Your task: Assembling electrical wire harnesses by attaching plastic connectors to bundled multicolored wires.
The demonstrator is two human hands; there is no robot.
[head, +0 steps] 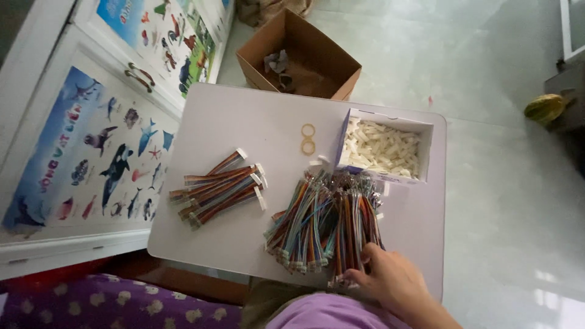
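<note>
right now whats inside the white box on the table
The white box is filled with small white plastic connector pieces, heaped loosely. Its bottom and anything beneath the heap are covered. The near wall hides the lowest pieces on that side.

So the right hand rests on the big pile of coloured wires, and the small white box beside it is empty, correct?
Not quite. The white box is not empty: the head view shows it filled with small white pieces. The rest holds: the right hand rests on the big pile of coloured wires.
</note>
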